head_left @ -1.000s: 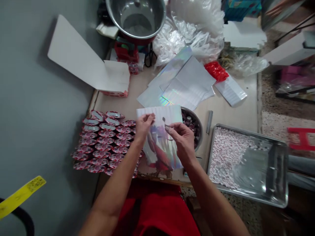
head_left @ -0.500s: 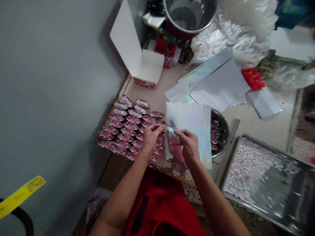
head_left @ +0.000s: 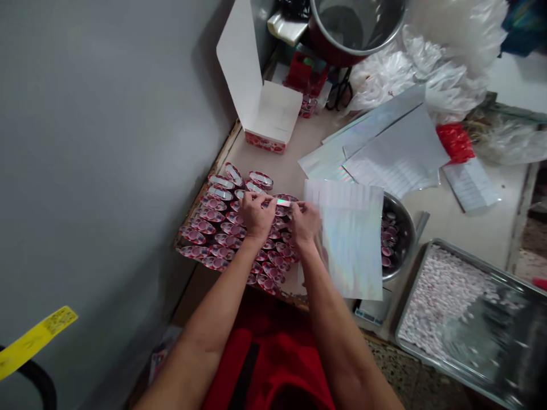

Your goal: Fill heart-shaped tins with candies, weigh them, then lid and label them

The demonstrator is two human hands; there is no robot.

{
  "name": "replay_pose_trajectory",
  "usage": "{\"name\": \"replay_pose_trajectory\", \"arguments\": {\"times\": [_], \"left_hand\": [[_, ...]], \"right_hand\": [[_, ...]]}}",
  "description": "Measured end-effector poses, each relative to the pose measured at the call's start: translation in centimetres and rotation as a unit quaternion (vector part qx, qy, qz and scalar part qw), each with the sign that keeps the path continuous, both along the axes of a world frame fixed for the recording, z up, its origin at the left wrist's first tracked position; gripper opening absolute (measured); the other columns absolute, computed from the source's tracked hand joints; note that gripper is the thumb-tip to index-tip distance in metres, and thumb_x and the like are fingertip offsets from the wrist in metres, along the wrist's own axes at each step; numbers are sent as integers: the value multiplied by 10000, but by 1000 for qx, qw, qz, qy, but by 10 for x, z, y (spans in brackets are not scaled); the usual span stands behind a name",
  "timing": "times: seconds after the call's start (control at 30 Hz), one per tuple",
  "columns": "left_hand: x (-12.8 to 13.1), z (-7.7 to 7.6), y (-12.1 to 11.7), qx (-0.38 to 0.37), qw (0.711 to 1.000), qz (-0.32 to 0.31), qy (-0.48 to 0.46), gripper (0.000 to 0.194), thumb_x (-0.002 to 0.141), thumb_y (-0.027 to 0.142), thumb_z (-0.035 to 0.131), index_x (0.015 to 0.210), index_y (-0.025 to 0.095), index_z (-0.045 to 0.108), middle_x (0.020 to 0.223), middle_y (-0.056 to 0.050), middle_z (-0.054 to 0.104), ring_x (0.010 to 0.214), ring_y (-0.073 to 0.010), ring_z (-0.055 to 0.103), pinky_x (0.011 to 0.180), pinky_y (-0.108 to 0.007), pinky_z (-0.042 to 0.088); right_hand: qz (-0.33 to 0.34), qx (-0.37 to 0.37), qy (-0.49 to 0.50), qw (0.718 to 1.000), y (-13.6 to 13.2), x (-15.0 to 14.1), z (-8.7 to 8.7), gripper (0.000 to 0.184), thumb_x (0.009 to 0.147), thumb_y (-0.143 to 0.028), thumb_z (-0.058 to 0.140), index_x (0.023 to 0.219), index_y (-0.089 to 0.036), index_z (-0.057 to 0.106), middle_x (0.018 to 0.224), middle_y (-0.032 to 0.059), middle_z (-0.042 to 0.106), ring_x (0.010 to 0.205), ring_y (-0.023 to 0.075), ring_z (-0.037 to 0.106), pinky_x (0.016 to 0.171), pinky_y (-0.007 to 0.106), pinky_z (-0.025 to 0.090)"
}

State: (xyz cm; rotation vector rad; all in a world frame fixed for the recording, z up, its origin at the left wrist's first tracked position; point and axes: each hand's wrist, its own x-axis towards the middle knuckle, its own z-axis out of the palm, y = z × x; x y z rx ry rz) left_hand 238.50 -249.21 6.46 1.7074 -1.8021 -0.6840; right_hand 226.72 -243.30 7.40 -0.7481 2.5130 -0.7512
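Between my two hands a small shiny sticker strip (head_left: 282, 202) is stretched. My left hand (head_left: 257, 216) pinches its left end and my right hand (head_left: 306, 221) pinches the right end. Both hands are over rows of small red-and-white oval packs (head_left: 233, 229), which stand close together on the table. Several packs in the back rows bear a pale strip on top; my hands hide part of the rows. Right of my right hand lies a shiny sticker sheet (head_left: 352, 245), partly over a metal bowl (head_left: 411, 230) of small dark round pieces.
A metal tray (head_left: 431, 353) with small white pieces is at the right. Behind are an open white box (head_left: 277, 108), loose shiny sheets (head_left: 397, 142), a red plastic bag (head_left: 455, 142), a large metal pot (head_left: 314, 23) and clear plastic bags (head_left: 423, 57). A grey wall (head_left: 106, 142) bounds the left.
My right hand was over the sheet with a strip; then both hands took its ends. They have moved left with it from the sheet to above the packs. The view has shifted left.
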Motion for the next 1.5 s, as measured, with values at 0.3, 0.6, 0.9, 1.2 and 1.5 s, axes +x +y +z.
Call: {"name": "replay_pose_trajectory", "arguments": {"times": [0.3,0.6,0.9,1.2,1.5], "left_hand": [[-14,-15,0,0,998,5,-62,103,887,384,821,920,298,864,1162,-128,662,1117,-350,579,993,-472,445],[-13,-21,-1,-13,998,7,-69,115,891,396,815,927,297,863,1163,-118,660,1115,-333,577,1021,-458,434],[-16,-18,-1,-1,999,8,-46,109,901,358,774,887,263,827,1184,-140,648,1159,-370,563,1059,-506,415],[-19,-16,-8,25,996,51,-66,358,769,349,908,1032,221,701,1187,-135,652,1163,-369,581,1046,-498,440],[-13,1,-32,76,996,37,-12,351,602,265,1018,747,224,701,1039,-112,700,1073,-343,621,985,-481,482]], "right_hand": [[37,80,67,994,-14,-9,4,277,1014,-390,632,1095,-234,847,1032,110,828,996,281,742,911,367,497],[37,80,69,994,-15,-11,-2,245,1000,-397,655,1044,-251,846,989,94,823,953,264,727,866,339,480],[35,56,54,996,-16,-13,-8,232,971,-394,658,992,-241,832,941,86,810,896,253,708,850,344,471],[4,92,53,994,-26,-23,-6,355,870,-424,789,1128,-190,723,1003,117,769,960,305,711,882,393,492],[-8,7,-2,1000,-19,-29,16,340,851,-525,788,956,-213,701,884,67,740,879,266,665,823,348,458]]}}
